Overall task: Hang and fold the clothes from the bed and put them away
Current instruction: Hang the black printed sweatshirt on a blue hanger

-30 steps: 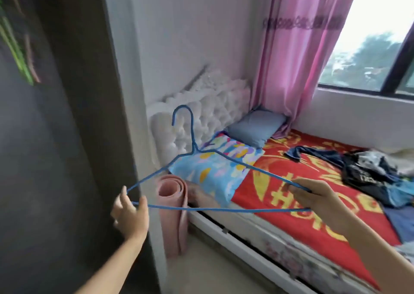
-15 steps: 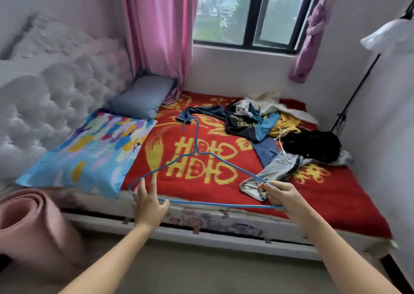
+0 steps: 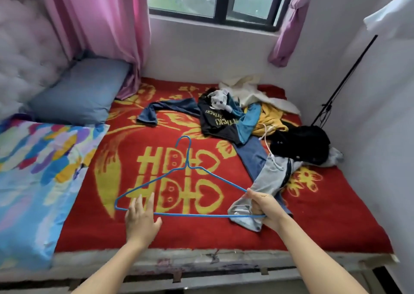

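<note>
The right hand point(image 3: 263, 208) grips the right end of the blue hanger point(image 3: 192, 215). The left hand point(image 3: 141, 220) has straight fingers at the bar's left end, not wrapped round it. The hanger is bare, just over the bed point(image 3: 201, 240). The clothes point(image 3: 235, 123) lie in a messy heap, far right. I think nothing is hung or folded yet. Nothing to put them in shows here.

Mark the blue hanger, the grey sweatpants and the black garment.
blue wire hanger point(image 3: 187, 165), head view, twist below its hook.
grey sweatpants point(image 3: 269, 179), head view, middle of the leg.
black garment point(image 3: 300, 146), head view, centre of the heap.
</note>
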